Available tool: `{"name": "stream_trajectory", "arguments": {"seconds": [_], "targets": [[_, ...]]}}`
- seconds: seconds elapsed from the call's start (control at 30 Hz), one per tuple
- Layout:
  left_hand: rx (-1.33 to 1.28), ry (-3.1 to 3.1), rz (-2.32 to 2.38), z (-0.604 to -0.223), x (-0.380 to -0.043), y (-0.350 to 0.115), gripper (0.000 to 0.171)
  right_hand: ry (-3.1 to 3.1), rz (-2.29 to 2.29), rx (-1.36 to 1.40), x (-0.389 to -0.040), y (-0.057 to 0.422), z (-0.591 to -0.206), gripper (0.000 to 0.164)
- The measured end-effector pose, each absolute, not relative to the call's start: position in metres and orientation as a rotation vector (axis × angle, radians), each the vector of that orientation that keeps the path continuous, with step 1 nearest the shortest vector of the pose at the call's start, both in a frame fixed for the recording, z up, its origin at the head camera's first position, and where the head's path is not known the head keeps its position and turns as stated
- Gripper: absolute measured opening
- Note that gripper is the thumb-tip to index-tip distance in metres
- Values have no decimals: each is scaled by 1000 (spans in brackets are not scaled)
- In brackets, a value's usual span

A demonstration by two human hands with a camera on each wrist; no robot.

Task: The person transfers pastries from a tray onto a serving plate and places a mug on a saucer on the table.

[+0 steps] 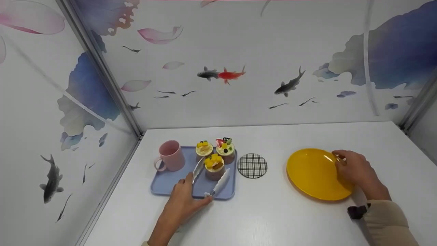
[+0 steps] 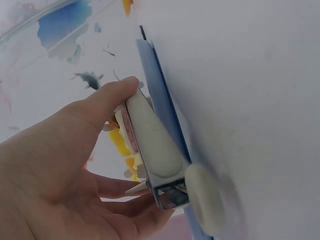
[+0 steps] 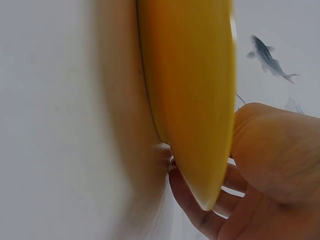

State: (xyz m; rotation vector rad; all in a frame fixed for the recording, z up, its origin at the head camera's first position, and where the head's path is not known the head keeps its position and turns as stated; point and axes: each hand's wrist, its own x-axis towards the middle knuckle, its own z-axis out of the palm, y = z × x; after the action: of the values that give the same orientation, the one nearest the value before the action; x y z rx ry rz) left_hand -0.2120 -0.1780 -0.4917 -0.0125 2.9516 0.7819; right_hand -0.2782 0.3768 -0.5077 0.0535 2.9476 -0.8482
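Observation:
My left hand [image 1: 182,201] holds a pair of white-tipped metal tongs [image 1: 222,180], fingers on one arm and thumb on the other. The tong arms stand spread on both sides of the front dessert cup [image 1: 215,173], topped with yellow fruit; whether they touch it I cannot tell. Two more dessert cups, one with yellow fruit [image 1: 204,150] and one with a strawberry [image 1: 225,152], stand just behind. All three are on a blue tray [image 1: 165,186]. At the right, my right hand [image 1: 356,171] grips the rim of a yellow plate [image 1: 310,174]; its fingers curl under the edge in the right wrist view.
A pink mug [image 1: 172,157] stands on the tray's left part. Between tray and plate lies a round checked coaster [image 1: 252,166]. White panels printed with fish and petals [image 1: 256,102] rise behind and to the left of the white table [image 1: 266,212].

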Motion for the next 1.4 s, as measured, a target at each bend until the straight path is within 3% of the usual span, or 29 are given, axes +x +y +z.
{"name": "stream_trajectory", "arguments": {"seconds": [0.2, 0.5, 1.4], "targets": [[-13, 2921, 835, -492, -214, -179, 115, 2957, -849, 36, -278, 378, -509, 49], [12, 2956, 829, -493, -217, -182, 94, 2939, -870, 53, -278, 377, -508, 50], [111, 2982, 1001, -500, -228, -194, 79, 2965, -843, 40, -279, 378, -509, 49]]}}
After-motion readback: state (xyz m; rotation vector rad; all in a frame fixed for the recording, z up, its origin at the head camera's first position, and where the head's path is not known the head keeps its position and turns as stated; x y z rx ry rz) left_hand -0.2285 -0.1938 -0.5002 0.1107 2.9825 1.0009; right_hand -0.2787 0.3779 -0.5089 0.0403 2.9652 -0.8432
